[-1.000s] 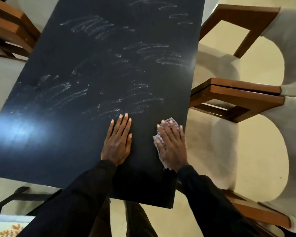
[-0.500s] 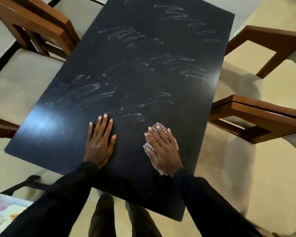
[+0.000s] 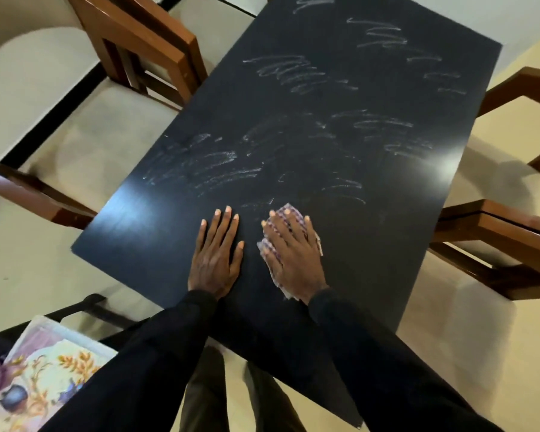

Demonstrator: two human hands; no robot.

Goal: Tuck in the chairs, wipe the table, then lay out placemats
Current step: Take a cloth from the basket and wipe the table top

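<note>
Dining set seen from above, the person standing at the table's near end.

Hidden or cut off: the cloth [image 3: 290, 210] lies almost wholly under the right hand [image 3: 293, 257]; only a checked fringe shows past the fingertips and along the hand's 9 o'clock side. The table's [image 3: 325, 135] far end runs out of view at 12 o'clock, and black sleeves [image 3: 169, 353] cover part of its near edge. All four chairs are cropped. The one at 9 o'clock [image 3: 28, 194] is blurred. Those at 11 [image 3: 138, 35], 2 [image 3: 518, 88] and 3 o'clock [image 3: 496, 241] show only parts of their frames. A placemat [image 3: 44, 369] at 7 o'clock is cropped by the frame and overlapped by the left sleeve; what it rests on cannot be made out.

Materials and shapes: the tabletop is a dark, smooth, rectangular slab with two glare patches. Pale, dry, zigzag smears [image 3: 281, 73] cover most of it from the middle to the far end. The chair frames are squared, reddish-brown wood. The placemat is pale with an orange leaf print.

Hands: the left hand [image 3: 214, 257] lies flat, palm down, fingers straight, holding nothing. The right hand is just beside it at 3 o'clock, spread flat with straight fingers, pressing the cloth to the tabletop near its near end.
</note>
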